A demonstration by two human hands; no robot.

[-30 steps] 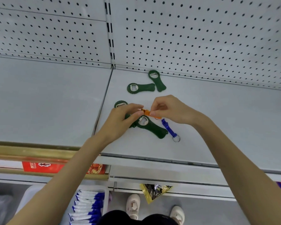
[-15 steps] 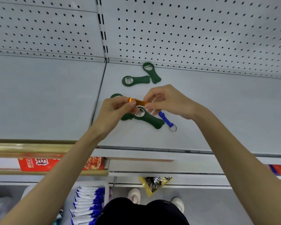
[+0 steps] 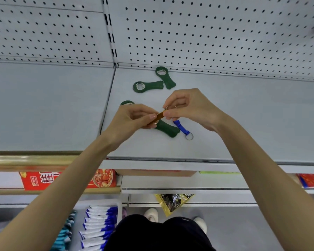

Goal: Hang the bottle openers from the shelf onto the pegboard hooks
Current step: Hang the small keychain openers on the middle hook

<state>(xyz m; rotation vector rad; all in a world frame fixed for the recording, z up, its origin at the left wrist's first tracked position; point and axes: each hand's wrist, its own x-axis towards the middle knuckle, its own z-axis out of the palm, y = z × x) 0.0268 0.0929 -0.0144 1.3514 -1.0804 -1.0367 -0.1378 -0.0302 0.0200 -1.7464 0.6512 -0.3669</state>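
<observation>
Opener: orange bottle opener [image 3: 159,115] pinched between left hand [image 3: 132,120] and right hand [image 3: 190,107].
Risk: thin key ring [image 3: 168,107] may slip free, dropping opener onto shelf [image 3: 243,115].

Bright, even light, faint shadows, wide-angle bending at edges, blur top right

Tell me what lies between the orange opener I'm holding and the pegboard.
Head view: the left green opener and the right green opener, handles meeting, lie on the shelf between the orange opener and the pegboard.
</observation>
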